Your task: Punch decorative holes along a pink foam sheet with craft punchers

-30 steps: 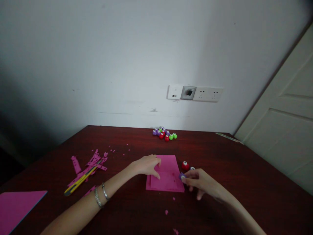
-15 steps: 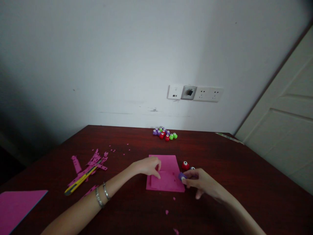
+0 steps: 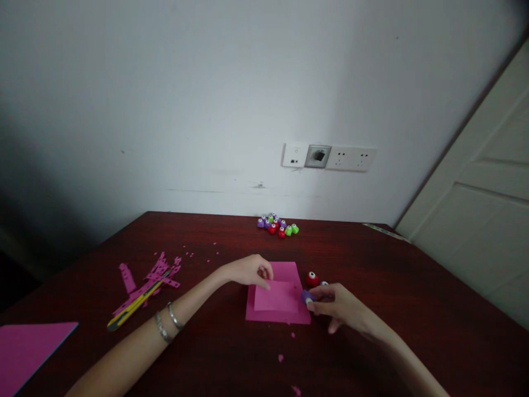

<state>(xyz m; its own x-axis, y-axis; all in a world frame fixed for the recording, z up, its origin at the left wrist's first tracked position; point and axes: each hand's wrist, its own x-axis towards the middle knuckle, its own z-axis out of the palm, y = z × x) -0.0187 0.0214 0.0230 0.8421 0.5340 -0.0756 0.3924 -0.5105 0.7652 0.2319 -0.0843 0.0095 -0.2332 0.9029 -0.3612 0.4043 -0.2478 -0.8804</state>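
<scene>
A smaller pink paper (image 3: 278, 296) lies over a larger pink sheet (image 3: 285, 270) at the centre of the table. My left hand (image 3: 254, 271) pinches the smaller paper near its upper left corner. At the right edge of the sheet, my right hand (image 3: 336, 306) holds a small purple punch (image 3: 306, 296) between thumb and fingers. Just behind that hand sits a red punch (image 3: 312, 279), and beside it another punch is mostly hidden by the fingers.
Several coloured punches (image 3: 276, 226) cluster near the wall. At the left lie a yellow cutter (image 3: 134, 309) and punched pink strips (image 3: 127, 278). Another pink sheet (image 3: 33, 350) is at the lower left. Pink scraps (image 3: 281, 358) dot the front.
My left hand has moved slightly up, and the smaller paper's near edge has shifted away from me. The right hand stays nearly in place with the purple punch.
</scene>
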